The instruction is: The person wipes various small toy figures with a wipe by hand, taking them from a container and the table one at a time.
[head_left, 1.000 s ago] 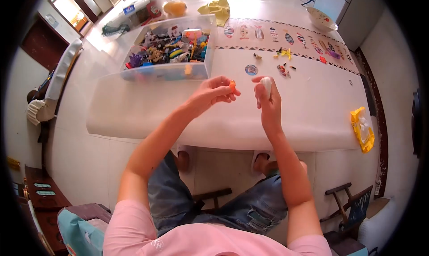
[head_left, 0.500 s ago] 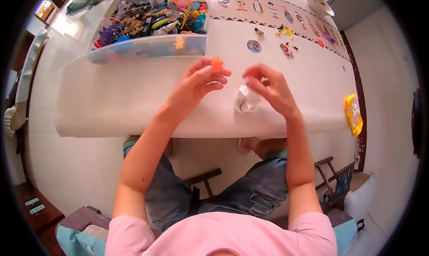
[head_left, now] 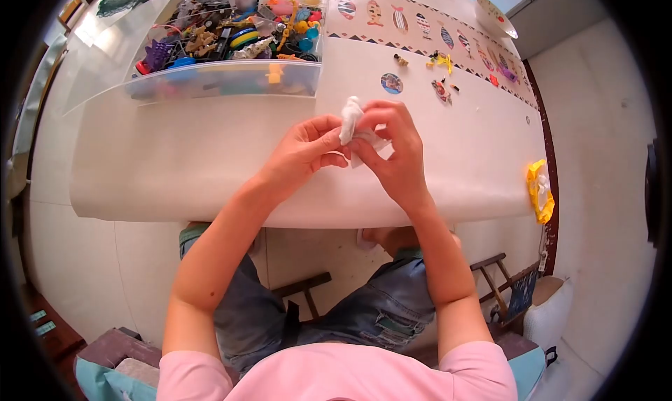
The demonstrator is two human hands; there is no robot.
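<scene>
My left hand [head_left: 302, 149] is closed, thumb and fingers pinched at the lower left of a crumpled white wipe [head_left: 350, 116]. The small orange toy seen in this hand a moment ago is hidden now, apparently inside the wipe. My right hand [head_left: 395, 145] is closed on the wipe from the other side, folding it around the pinched spot. A loose corner of the wipe hangs below my right fingers. Both hands are held together above the near part of the white table [head_left: 210, 163].
A clear plastic bin [head_left: 210, 86] full of mixed small toys stands at the back left. A round picture disc [head_left: 392, 83], several small toy pieces [head_left: 441, 89], a fish-patterned strip [head_left: 434, 26] and a bowl [head_left: 495, 16] lie farther back. A yellow wipes pack [head_left: 539, 191] sits at the right edge.
My right hand has picked the white wipe up off the table and brought it left to my left hand. The wipe now covers the orange toy.
</scene>
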